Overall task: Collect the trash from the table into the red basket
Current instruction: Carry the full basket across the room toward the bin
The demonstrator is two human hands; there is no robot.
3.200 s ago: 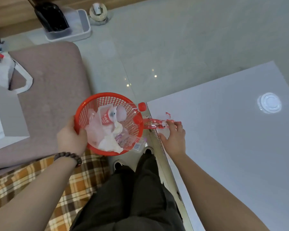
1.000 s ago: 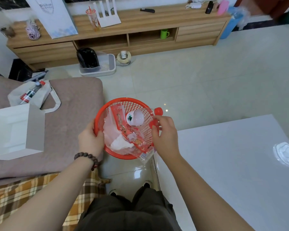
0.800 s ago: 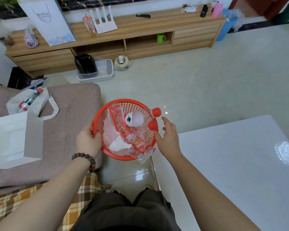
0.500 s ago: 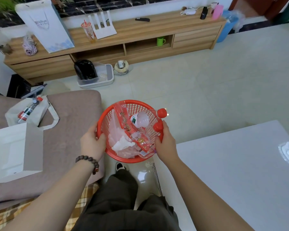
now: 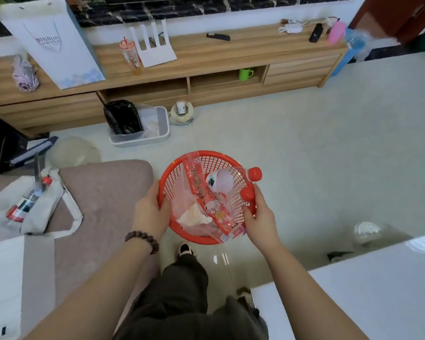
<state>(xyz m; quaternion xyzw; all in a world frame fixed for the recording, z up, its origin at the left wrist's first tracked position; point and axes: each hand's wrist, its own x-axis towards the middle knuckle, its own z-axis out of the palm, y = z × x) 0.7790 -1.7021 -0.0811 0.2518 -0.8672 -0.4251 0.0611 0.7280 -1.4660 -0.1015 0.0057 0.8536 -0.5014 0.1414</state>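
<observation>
Basket (image 5: 207,238) of red plastic mesh hangs between my two hands, out over the tiled floor (image 5: 317,153) and clear of the desk (image 5: 353,298), whose white corner sits down at about four o'clock from it. My left hand (image 5: 150,212) has its grip clenched on the rim at nine o'clock, thumb hooked inside the mesh, a bead bracelet (image 5: 142,239) on that wrist. My right hand (image 5: 258,217) grips the rim at three o'clock, fingers wrapped around the edge. Inside the basket lie a long red wrapper (image 5: 201,192) running from twelve o'clock down toward five, a clear bag (image 5: 182,192), a crumpled tissue (image 5: 194,214) near the bottom, and a clear bottle (image 5: 221,181) whose red cap (image 5: 255,173) pokes over the rim at two o'clock. A second red cap (image 5: 245,192) sits just beside my right fingers.
</observation>
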